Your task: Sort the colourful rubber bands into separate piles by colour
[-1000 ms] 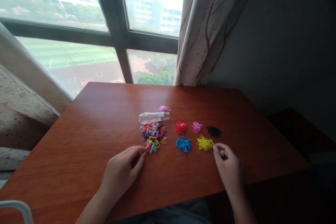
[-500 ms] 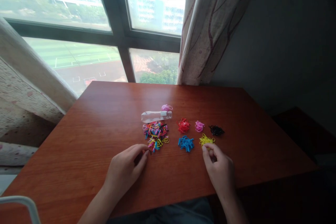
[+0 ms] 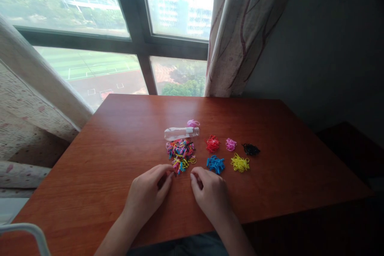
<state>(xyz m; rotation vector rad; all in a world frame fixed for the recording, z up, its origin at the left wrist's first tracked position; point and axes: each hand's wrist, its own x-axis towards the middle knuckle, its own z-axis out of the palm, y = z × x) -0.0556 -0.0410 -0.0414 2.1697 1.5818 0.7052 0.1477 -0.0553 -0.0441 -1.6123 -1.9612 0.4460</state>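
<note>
A heap of mixed-colour small rubber bands (image 3: 181,154) lies mid-table. To its right sit sorted piles: red (image 3: 212,143), pink (image 3: 231,144), black (image 3: 251,149), blue (image 3: 215,164) and yellow (image 3: 239,163). My left hand (image 3: 148,194) rests on the table with its fingers curled, fingertips at the near edge of the mixed heap. My right hand (image 3: 210,194) lies beside it, fingers curled, its fingertips just below the heap and left of the blue pile. Whether either hand pinches a band is hidden.
A clear plastic bottle (image 3: 180,133) lies on its side behind the mixed heap, with a pink cap (image 3: 193,123) next to it. The wooden table (image 3: 114,144) stands against a window with curtains (image 3: 240,32). A white chair back (image 3: 27,234) shows at the lower left.
My right hand has moved left from the yellow pile to the near edge of the mixed heap. My left hand has stayed in place.
</note>
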